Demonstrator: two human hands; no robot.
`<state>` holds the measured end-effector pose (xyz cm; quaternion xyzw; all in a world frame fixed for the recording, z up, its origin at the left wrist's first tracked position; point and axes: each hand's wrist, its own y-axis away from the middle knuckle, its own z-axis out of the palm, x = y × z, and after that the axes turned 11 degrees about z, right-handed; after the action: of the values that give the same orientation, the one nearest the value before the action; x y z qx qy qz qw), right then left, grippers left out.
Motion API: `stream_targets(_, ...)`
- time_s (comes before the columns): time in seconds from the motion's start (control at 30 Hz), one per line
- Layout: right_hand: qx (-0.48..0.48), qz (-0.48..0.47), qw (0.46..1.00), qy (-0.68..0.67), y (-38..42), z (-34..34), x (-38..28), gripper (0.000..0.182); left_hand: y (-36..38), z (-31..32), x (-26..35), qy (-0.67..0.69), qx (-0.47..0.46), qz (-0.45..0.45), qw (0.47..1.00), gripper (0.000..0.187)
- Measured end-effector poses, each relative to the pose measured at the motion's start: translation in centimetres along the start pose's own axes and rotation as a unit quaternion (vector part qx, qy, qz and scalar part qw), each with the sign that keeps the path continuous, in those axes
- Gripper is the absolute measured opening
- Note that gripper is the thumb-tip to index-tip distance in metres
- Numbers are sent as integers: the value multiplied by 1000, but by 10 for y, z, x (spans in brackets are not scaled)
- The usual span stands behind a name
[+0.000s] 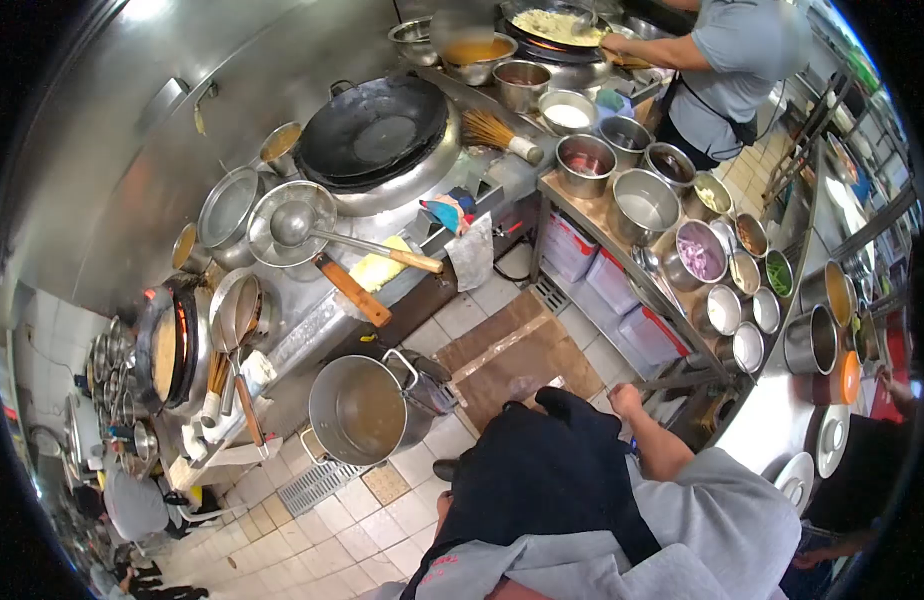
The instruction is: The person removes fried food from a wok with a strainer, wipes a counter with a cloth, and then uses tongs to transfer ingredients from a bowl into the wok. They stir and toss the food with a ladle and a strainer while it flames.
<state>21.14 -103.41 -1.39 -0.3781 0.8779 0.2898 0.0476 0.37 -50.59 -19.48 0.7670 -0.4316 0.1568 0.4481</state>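
Observation:
My right hand (625,400) hangs at my right side, beside the front of the wooden-topped prep table. Its fingers look loosely curled, and nothing shows in them. Only a sliver of my left hand (444,503) shows past my dark apron (542,470); its fingers are hidden. Nearest to it is a large steel stockpot (317,420) on the floor, with cloudy liquid inside. On the stove counter lie a wire strainer (265,243) with a ladle (293,224) resting in it, their wooden handles pointing toward me. Behind them sits a black wok (382,140) on its burner.
Several steel pots, one with chopped purple onion (698,250), crowd the prep table (662,295). A bamboo brush (497,135) lies beside the wok. At the far burner a co-worker (727,75) works over a wok of food (557,27). A floor drain (320,487) lies near the stockpot.

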Motion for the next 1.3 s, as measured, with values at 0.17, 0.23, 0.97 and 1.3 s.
stream_targets(0.17,10,32,999,-15,-10,10,6,17,-21,3,-21,-74,-3,96,993,35)
stream_targets(0.23,-2,18,1000,-21,-8,5,10,15,-8,-7,18,-6,-12,40,999,35)
stream_targets(0.97,-38,-75,996,26,-19,61,-7,21,52,-48,48,-40,46,-20,998,23)
stream_targets(1.3,-35,-150,987,40,-18,90,-2,17,93,-74,84,-3,73,-50,996,30)
